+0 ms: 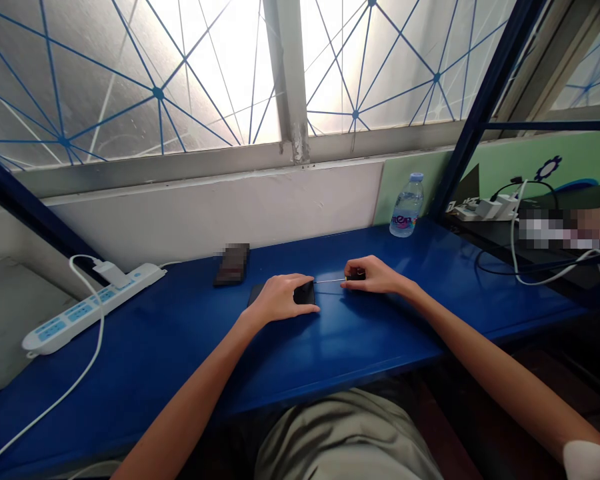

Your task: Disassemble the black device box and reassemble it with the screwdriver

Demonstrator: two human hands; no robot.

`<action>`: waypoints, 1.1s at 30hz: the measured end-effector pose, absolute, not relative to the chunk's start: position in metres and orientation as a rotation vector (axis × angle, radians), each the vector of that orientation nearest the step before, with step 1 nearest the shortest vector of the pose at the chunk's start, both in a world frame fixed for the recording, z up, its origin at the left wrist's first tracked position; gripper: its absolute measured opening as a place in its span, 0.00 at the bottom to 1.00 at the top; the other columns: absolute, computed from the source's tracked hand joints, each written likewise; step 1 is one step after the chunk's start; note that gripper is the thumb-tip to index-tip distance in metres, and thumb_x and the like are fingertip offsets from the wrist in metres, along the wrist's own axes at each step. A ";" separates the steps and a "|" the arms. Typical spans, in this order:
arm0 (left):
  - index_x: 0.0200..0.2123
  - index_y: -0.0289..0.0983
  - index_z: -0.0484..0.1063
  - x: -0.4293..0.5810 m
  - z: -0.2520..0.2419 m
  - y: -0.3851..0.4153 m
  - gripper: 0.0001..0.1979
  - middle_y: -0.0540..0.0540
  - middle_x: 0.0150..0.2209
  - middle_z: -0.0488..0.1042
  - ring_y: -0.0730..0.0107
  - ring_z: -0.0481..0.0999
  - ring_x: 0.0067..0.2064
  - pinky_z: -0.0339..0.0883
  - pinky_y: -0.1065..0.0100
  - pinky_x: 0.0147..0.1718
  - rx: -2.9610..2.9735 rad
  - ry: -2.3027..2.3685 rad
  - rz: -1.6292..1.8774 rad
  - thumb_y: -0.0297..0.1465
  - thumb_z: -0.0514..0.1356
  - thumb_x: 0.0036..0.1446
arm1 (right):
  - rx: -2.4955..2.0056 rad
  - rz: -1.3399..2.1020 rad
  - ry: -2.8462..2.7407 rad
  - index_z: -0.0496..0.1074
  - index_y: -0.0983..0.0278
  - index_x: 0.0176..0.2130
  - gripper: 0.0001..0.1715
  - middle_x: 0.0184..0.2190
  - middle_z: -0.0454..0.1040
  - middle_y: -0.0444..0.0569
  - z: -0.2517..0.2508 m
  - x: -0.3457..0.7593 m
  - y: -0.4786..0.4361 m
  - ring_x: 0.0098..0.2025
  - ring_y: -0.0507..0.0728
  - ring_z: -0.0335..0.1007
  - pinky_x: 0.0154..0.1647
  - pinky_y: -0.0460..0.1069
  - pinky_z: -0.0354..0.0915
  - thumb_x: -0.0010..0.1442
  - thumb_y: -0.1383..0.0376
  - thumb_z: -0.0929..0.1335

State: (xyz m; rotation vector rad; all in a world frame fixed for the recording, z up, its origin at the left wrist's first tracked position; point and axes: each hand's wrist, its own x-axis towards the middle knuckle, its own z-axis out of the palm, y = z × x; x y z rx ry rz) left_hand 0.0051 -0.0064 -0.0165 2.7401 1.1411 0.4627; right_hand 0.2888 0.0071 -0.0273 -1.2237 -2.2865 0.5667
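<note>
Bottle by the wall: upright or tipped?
Upright: the bottle stands on the blue desk, its cap at the top.

I see a flat black device (306,294) lying face-level on the desk (180,347), partly covered, between its front and back edges. My dark-handled, screwdriver-like tool (336,280) points its thin metal shaft at the device's end nearer the desk's right edge.

Black phone (305,294), blue desk (380,333), blue-lined windowpane (145,79)

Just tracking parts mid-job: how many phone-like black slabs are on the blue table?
2: the front slab, partly covered by the left hand, and the rear slab, beyond it to the left.
</note>
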 end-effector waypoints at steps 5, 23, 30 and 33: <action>0.57 0.41 0.73 0.004 -0.017 -0.005 0.36 0.42 0.55 0.76 0.50 0.76 0.55 0.70 0.57 0.53 2.748 1.133 0.458 0.57 0.62 0.52 | -1.267 0.507 -2.243 0.74 0.64 0.28 0.18 0.25 0.74 0.47 -0.025 0.289 0.006 0.27 0.52 0.65 0.29 0.47 0.56 0.59 0.53 0.67; 0.58 0.38 0.72 0.017 -0.026 -0.010 0.25 0.40 0.61 0.70 0.50 0.69 0.62 0.65 0.52 0.58 2.846 1.040 0.423 0.44 0.61 0.60 | -1.246 0.447 -2.204 0.76 0.65 0.27 0.17 0.24 0.75 0.47 -0.028 0.289 0.007 0.26 0.52 0.65 0.28 0.47 0.56 0.58 0.55 0.68; 0.59 0.37 0.70 0.016 -0.025 -0.011 0.28 0.39 0.61 0.69 0.48 0.70 0.60 0.66 0.51 0.57 2.835 1.095 0.424 0.44 0.63 0.59 | -1.219 0.464 -2.140 0.76 0.66 0.26 0.16 0.23 0.75 0.47 -0.026 0.290 0.006 0.25 0.51 0.65 0.27 0.46 0.57 0.56 0.56 0.69; 0.61 0.37 0.68 0.017 -0.024 -0.011 0.30 0.38 0.62 0.68 0.48 0.71 0.60 0.66 0.52 0.57 2.830 1.127 0.410 0.45 0.62 0.59 | -1.223 0.437 -2.106 0.76 0.66 0.26 0.16 0.23 0.75 0.47 -0.027 0.291 0.007 0.25 0.51 0.65 0.27 0.46 0.57 0.56 0.56 0.70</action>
